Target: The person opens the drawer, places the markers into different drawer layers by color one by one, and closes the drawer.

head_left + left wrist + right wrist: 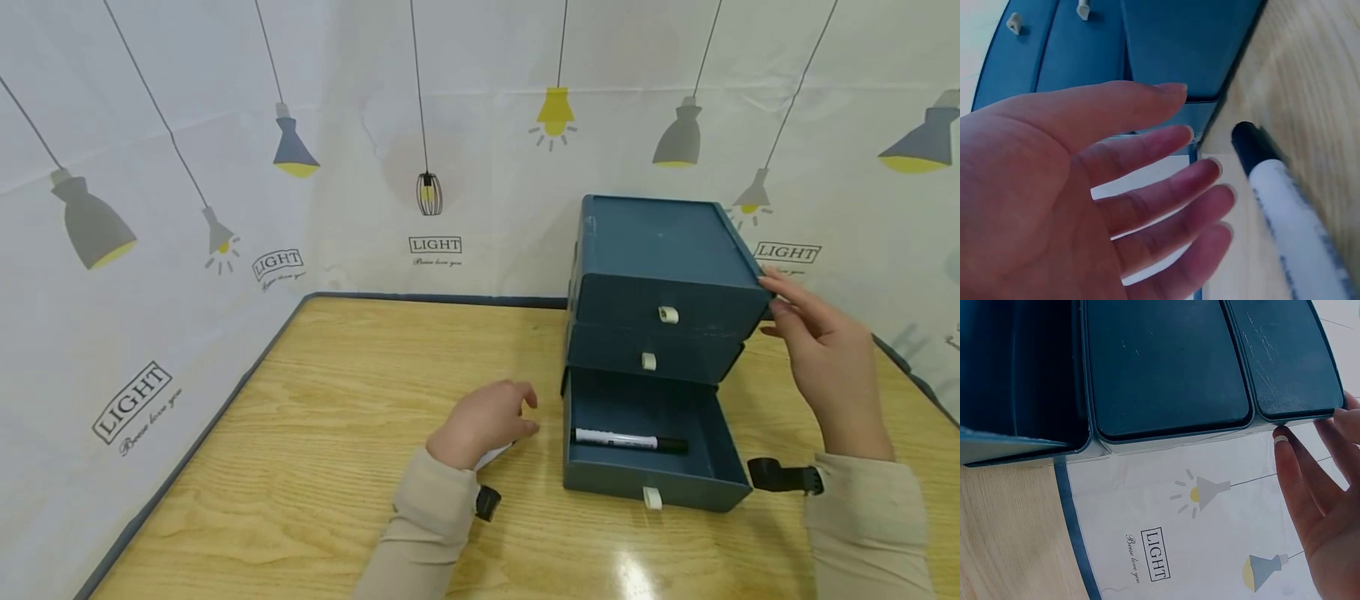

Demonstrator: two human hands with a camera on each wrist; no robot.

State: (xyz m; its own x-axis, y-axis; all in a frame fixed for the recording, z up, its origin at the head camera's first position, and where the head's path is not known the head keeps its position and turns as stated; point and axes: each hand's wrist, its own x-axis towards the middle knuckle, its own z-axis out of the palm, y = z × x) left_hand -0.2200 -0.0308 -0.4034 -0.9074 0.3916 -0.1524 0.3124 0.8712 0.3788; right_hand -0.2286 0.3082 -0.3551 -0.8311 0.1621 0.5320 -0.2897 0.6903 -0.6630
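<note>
A dark blue three-drawer unit [667, 237] stands on the table, its bottom drawer [720, 433] pulled out. Inside that drawer lies a white marker with a black cap [630, 440]. My left hand [486, 423] hovers left of the drawer with loosely bent fingers and an empty palm. Beside its fingertips, a second white marker [1300, 231] with a black cap rests on the wood; the hand and cuff mostly cover it in the head view. My right hand [836, 358] touches the unit's upper right side near the front corner with extended fingers.
The upper two drawers are closed, each with a small pale pull tab [667, 315]. The wooden table [360, 400] runs back to a white curtain [480, 133] printed with lamps, which stands close behind the unit. Black straps are on both wrists.
</note>
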